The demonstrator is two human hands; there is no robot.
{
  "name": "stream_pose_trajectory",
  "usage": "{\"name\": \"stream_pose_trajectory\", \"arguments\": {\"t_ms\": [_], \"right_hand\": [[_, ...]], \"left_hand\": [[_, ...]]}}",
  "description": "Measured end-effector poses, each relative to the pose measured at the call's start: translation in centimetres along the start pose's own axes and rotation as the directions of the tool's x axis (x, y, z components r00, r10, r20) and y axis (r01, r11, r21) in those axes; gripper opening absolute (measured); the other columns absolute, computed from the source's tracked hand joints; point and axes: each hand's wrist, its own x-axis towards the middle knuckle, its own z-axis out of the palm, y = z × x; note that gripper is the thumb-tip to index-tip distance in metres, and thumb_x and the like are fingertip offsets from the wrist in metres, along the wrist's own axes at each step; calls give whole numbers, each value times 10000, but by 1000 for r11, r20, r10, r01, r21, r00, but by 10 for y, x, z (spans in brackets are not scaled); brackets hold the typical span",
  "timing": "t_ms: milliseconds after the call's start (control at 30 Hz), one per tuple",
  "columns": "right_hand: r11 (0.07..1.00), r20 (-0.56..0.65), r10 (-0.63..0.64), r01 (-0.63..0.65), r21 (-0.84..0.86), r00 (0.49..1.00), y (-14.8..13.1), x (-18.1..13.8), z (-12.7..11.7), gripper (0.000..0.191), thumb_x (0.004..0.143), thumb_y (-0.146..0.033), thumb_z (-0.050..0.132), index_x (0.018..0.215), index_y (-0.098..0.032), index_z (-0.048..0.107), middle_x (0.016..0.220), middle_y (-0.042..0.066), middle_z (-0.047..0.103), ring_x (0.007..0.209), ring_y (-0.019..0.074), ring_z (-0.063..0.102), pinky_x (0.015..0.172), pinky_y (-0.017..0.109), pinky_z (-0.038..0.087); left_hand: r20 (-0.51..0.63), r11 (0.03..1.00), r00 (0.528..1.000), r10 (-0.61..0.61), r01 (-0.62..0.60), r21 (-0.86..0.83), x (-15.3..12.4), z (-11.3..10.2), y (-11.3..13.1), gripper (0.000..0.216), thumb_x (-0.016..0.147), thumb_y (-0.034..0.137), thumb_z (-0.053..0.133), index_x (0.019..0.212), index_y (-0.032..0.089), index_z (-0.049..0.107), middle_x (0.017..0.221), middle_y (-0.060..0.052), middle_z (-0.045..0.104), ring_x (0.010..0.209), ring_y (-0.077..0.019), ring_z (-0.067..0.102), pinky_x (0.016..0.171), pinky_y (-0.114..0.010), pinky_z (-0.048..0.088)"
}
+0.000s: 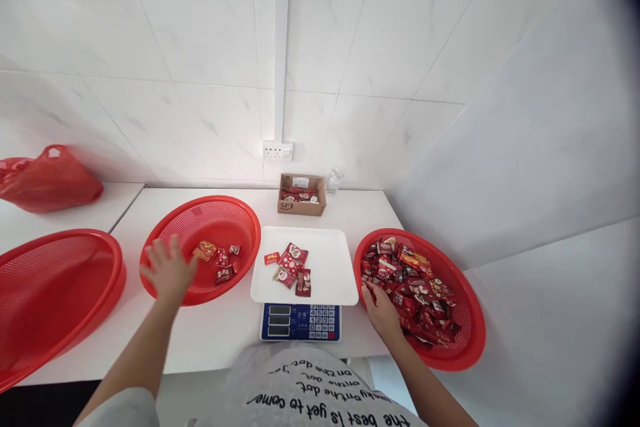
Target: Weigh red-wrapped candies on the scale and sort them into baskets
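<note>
My left hand (170, 271) is spread open over the left side of a red plastic basket (173, 221) and looks empty. Several small snack packets (225, 261) lie at that basket's right side. My right hand (381, 310) is at the near left rim of another red basket (473, 337), heaped with red snack packets (420, 290). Its fingers are curled together, and what they hold, if anything, is hidden. Between the hands, several snack packets (295, 255) rest on the white tray (327, 260) of a digital scale (300, 322).
Behind the scale stands a small cardboard box (303, 207) with red packets inside, beside a clear cup (334, 180). A further red basket (107, 257) is at far left, with a red plastic bag (55, 180) behind it. A tiled wall (210, 113) closes off the back.
</note>
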Motion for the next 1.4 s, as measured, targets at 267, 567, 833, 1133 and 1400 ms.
{"name": "stream_pose_trajectory", "arguments": {"t_ms": [267,567,833,1133,1400], "right_hand": [[1000,17,4,-3,-27,1000,2,1,2,543,818,-503,338,1105,-116,588,1176,153,597,1112,256,536,970,403,390],[995,25,74,-73,-62,997,-3,-1,1,578,802,-525,316,1139,-125,562,1236,147,562,1148,259,512,980,387,376],[982,68,127,-116,-148,990,-9,-2,0,558,823,-497,275,1167,-148,542,1269,127,540,1161,247,503,984,362,360],[976,82,117,-99,-196,990,-12,-2,-1,538,840,-484,265,1149,-146,550,1241,126,563,1133,241,525,962,350,372],[968,85,113,-90,-232,990,-9,-2,0,520,843,-477,270,1118,-152,569,1208,132,586,1114,236,542,940,340,384]], "left_hand": [[262,911,874,-410,376,170,26,-16,-107,608,785,510,318,1259,130,339,1202,-151,562,1067,-332,547,901,-519,404],[353,982,933,-72,5,188,74,-7,-126,381,816,333,369,1145,166,463,961,-58,684,893,-246,629,690,-345,506],[377,935,878,296,-346,72,87,-1,-137,497,779,124,398,1272,135,463,1163,-84,633,1068,-234,584,889,-320,439],[199,882,904,378,-417,219,88,-4,-120,565,729,-20,303,1231,105,531,1283,-136,537,1248,-279,416,1034,-465,279],[290,844,802,523,-535,-44,67,18,-51,458,873,228,320,1306,138,440,1325,-108,506,1259,-238,411,1057,-422,263]]}}
